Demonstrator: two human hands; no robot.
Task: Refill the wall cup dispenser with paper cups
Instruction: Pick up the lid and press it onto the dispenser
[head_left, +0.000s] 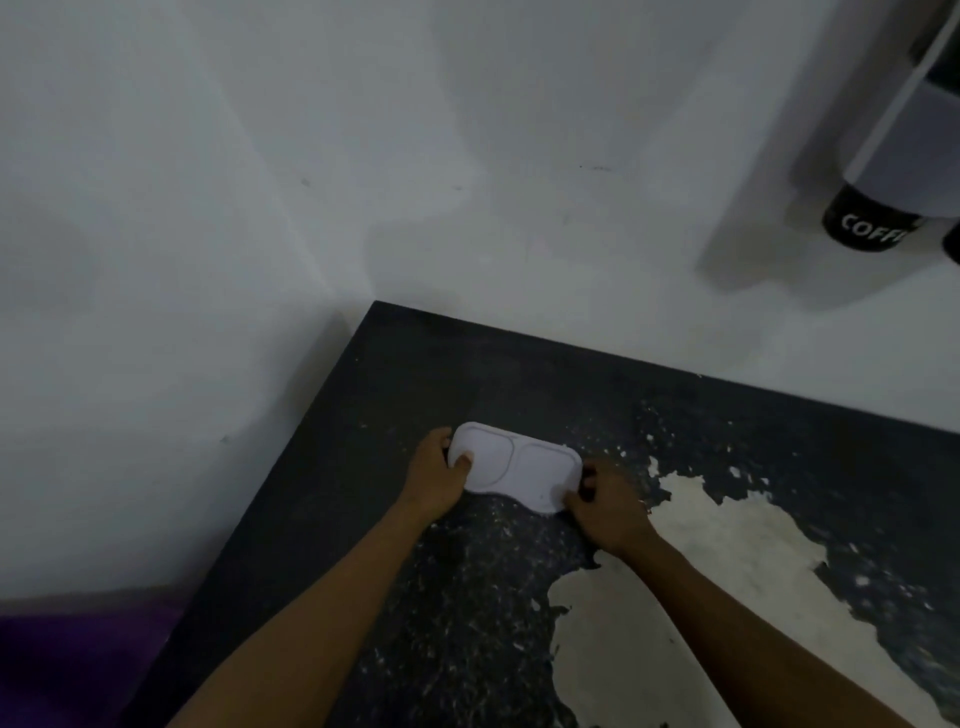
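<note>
Up at the top right corner of the view, the wall-mounted cup dispenser of white plastic with dark tubes (904, 130) hangs on the white painted wall (467, 156), and a black paper cup with white lettering (865, 228) pokes out of its bottom end; the edge of a second dark cup (953, 249) shows just beside it at the frame's border. Well below and to the left, the flat white plastic lid with two rounded recesses (517, 470) lies on the dark speckled table (467, 597), near the table's far left corner. The left hand (441, 475) holds the lid's left end, its thumb curled over the top face and its fingers wrapped behind the rim, so that grip is clamped on the lid. The right hand (605, 501) pinches the lid's right end, fingers curled at the edge and thumb at the near corner, likewise clamped on it. Both bare forearms reach in from the near edge. A large pale patch of worn surface (701, 545) spreads over the table's right side, touching the right wrist area. Beyond the table's left edge, a purple surface (78, 665) shows low down.
</note>
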